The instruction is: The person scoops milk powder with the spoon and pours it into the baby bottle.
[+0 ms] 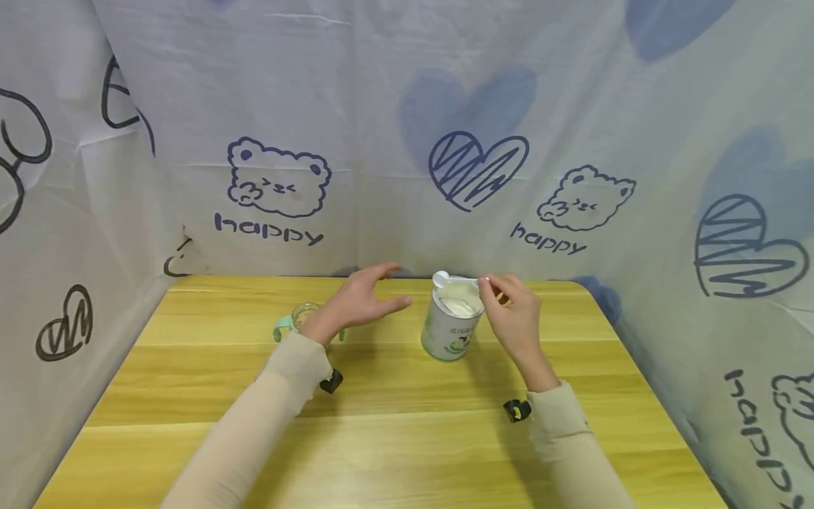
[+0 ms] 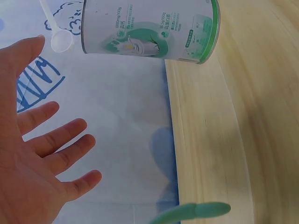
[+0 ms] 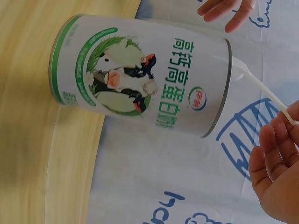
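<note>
My right hand (image 1: 516, 318) pinches the end of a white plastic measuring scoop (image 1: 441, 279) between thumb and fingers. The scoop's bowl hangs over the open mouth of a milk powder can (image 1: 445, 336), pointing left. Inside the can, pale powder (image 1: 459, 307) shows below the rim. A cow picture and green lettering mark the can's front in the right wrist view. My left hand (image 1: 359, 298) hovers left of the can, its fingers (image 2: 70, 154) spread and holding nothing. Below it stands a clear cup (image 1: 305, 311) with green handles (image 1: 282, 327), partly hidden by the left wrist.
Can and cup stand on a yellow wood-grain table (image 1: 407, 438), toward its far edge. Pale cloth (image 1: 375, 141) printed with bears and hearts hangs behind and along both sides. A black wrist device (image 1: 517, 410) sits at the right cuff, another (image 1: 331, 382) at the left.
</note>
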A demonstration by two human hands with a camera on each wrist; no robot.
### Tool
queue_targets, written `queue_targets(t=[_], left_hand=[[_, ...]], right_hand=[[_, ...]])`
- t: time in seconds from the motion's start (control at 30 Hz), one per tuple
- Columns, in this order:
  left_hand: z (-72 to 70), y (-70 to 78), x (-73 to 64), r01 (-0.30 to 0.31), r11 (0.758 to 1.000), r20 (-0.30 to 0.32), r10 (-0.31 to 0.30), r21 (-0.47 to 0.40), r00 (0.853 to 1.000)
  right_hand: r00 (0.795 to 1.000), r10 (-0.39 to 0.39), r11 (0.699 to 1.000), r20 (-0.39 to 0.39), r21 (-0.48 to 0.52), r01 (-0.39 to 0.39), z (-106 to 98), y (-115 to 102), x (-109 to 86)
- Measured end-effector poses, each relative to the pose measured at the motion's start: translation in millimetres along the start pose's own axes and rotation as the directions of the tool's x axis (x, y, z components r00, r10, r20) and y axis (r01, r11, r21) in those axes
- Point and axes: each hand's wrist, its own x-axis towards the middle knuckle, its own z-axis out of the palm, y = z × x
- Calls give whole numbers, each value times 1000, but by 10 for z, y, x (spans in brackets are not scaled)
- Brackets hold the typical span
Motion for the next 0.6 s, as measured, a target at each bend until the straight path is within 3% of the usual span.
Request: queue_targets(t=[0.6], left_hand=[[269, 152, 199, 3, 1000, 80, -2, -14, 997]], right_hand=[[1000, -5, 997, 1, -72, 5, -113, 120, -106]])
